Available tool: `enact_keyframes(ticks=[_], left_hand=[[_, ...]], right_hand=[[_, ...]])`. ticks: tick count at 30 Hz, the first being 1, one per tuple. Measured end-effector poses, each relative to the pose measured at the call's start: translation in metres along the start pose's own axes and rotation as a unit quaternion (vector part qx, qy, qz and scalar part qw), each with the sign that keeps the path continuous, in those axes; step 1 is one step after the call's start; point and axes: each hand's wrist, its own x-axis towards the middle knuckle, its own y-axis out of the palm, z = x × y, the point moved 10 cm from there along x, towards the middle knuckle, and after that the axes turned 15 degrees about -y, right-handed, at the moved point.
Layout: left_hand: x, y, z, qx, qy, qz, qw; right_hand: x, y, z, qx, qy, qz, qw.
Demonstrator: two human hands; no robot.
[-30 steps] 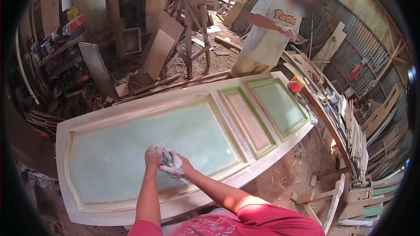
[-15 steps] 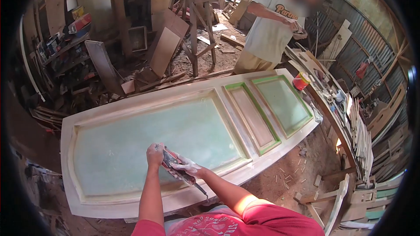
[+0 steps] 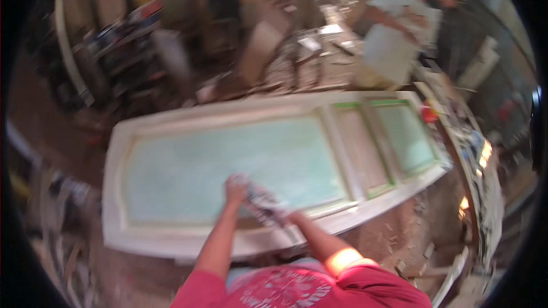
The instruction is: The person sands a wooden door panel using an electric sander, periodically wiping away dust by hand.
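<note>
Motion blurs the whole view. A long pale door-like panel [image 3: 228, 163] with a large greenish inset lies in front of me, two smaller insets at its right end. Over its front part, my left hand [image 3: 237, 188] is closed round the upper end of a dark, dusty power tool [image 3: 260, 201]. My right hand [image 3: 279, 213], whitened with dust, is at the tool's lower right side, its fingers smeared by the motion. Whether the tool touches the panel cannot be seen.
Another person [image 3: 394, 34] in a pale shirt stands beyond the panel's right part. A red container [image 3: 428, 112] is near its far right corner. Long wood pieces [image 3: 491, 217] lie along the right; boards and shelves with clutter stand at the back left.
The view has swung, so the panel appears further right and blurred. Since the oldest frame, my right hand has shifted down along the tool, which now shows more of its length.
</note>
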Motion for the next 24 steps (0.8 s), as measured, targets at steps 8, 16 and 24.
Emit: enact_keyframes(ticks=[8, 16, 24], left_hand=[[-0.047, -0.147, -0.039, -0.292, -0.242, -0.007, 0.925], [-0.052, -0.141, -0.034, -0.330, -0.284, 0.000, 0.900], [-0.058, -0.139, -0.030, -0.327, -0.277, -0.031, 0.903]], right_hand=[[-0.023, 0.027, 0.046, -0.129, -0.035, 0.022, 0.991], [-0.036, 0.020, 0.043, -0.158, 0.027, -0.022, 0.987], [-0.035, 0.031, 0.047, -0.179, -0.003, -0.017, 0.984]])
